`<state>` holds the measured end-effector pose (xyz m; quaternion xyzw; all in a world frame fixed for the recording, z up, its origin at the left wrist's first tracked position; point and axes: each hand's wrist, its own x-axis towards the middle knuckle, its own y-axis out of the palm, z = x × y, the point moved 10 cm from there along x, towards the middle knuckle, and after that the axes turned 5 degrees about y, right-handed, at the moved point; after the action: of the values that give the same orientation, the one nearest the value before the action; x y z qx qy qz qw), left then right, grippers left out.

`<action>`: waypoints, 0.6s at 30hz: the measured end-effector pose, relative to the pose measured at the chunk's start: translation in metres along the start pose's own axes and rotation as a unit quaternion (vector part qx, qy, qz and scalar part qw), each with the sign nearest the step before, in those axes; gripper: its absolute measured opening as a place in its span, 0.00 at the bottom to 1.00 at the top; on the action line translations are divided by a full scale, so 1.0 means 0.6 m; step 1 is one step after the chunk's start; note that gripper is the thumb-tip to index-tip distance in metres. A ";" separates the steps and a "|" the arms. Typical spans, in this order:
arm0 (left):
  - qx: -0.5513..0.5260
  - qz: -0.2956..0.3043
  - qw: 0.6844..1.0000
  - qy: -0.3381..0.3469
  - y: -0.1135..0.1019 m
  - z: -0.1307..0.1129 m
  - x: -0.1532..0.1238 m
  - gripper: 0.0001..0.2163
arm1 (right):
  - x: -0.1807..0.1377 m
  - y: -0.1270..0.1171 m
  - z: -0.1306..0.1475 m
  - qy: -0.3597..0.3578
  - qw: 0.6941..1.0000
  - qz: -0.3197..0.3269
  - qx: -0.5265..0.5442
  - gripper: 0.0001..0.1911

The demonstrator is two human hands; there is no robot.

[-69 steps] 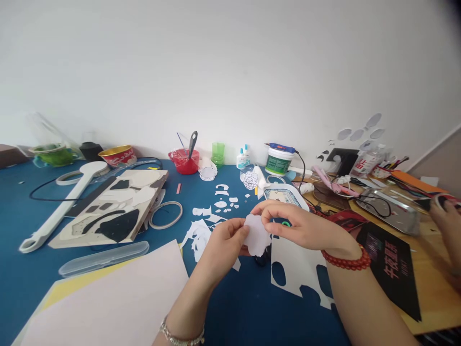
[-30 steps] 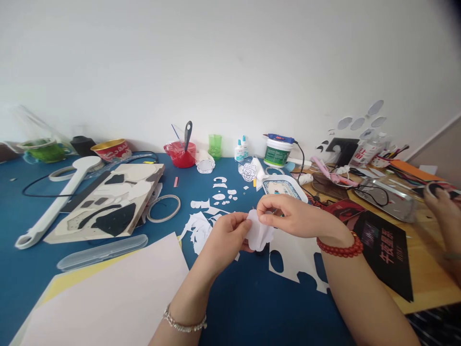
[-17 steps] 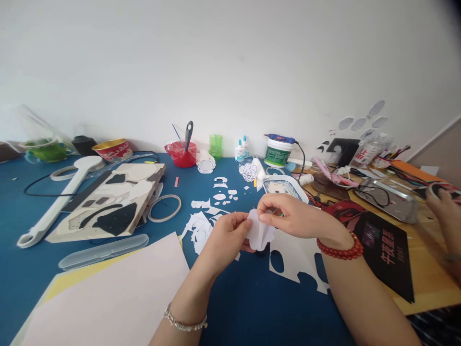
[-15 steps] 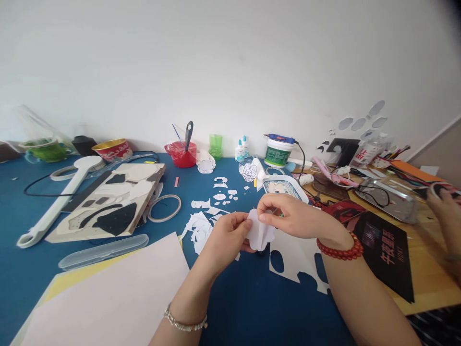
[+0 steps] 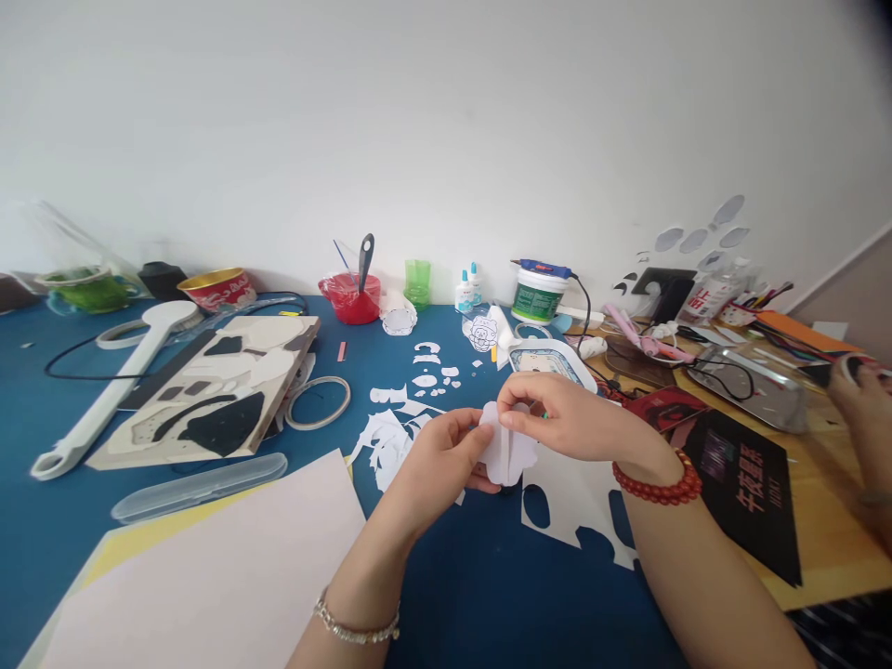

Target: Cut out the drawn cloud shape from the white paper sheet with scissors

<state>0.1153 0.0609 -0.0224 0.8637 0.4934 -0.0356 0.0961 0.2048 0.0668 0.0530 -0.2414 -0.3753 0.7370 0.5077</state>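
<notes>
My left hand is closed on the left edge of a white paper cutout with a wavy outline, thumb on the face towards me. Down the middle of that cutout runs a narrow pale strip. At the strip's upper end, the thumb and forefinger of my right hand are pinched together. Beneath my hands, a white sheet with cut-out holes lies on the blue table covering. Crumpled paper scraps are beside my left hand, and small cut white pieces lie beyond it.
Left are a roll of tape, a board with cut shapes, a white long-handled brush and paper sheets. Glue bottles, a white tub and a tray stand behind. Another person's hand is at far right.
The paper cutout has turned slightly towards me, so the strip on it shows more clearly. Both hands stay in nearly the same place.
</notes>
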 end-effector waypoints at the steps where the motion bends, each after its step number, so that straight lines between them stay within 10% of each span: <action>1: 0.000 0.005 1.000 0.001 0.001 -0.001 -0.001 0.11 | 0.000 0.000 0.000 -0.001 1.000 0.000 0.001 0.07; 18: -0.011 0.053 0.998 0.013 0.006 0.005 0.003 0.18 | -0.001 -0.003 0.002 0.002 1.000 -0.010 -0.005 0.06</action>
<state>0.1193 0.0600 -0.0249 0.8878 0.4489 -0.0139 0.1006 0.2055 0.0663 0.0552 -0.2413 -0.3810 0.7293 0.5146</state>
